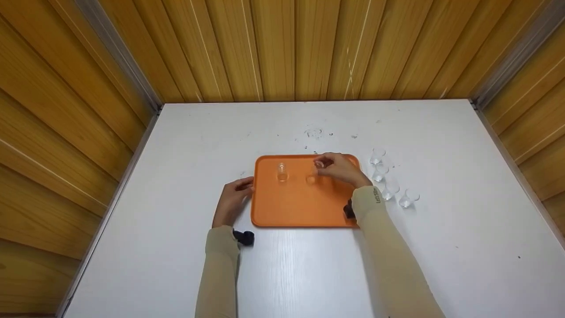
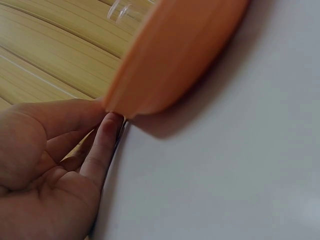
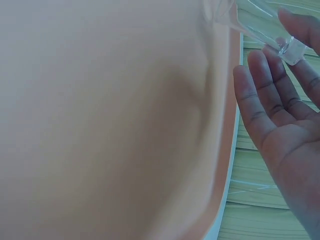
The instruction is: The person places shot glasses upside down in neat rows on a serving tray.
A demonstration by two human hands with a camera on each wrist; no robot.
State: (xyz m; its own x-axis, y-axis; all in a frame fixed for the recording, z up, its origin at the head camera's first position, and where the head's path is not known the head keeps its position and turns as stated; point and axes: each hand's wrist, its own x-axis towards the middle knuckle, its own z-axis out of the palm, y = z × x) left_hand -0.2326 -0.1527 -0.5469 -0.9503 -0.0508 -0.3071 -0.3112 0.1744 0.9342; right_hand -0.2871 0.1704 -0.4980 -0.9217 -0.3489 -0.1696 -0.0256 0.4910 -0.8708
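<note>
"Wood-look panels (image 1: pixel 273 48) stand round the white table (image 1: pixel 300 269) on my feed. Where's the held glass (image 1: pixel 310 178)?"

"Upside down and tilted over the far part of the orange tray (image 1: pixel 289 207), near a second inverted glass (image 1: pixel 282 175). I can't tell whether its rim touches down."

"And the grip?"

"I see the right hand (image 1: pixel 339 169) pinching the narrow base between thumb and finger, the other fingers loose. The left hand (image 1: pixel 230 199) has its fingers relaxed, their tips touching the tray's left edge."

"What's alongside?"

"Four more glasses (image 1: pixel 390 191) on the table, right of the tray."
</note>
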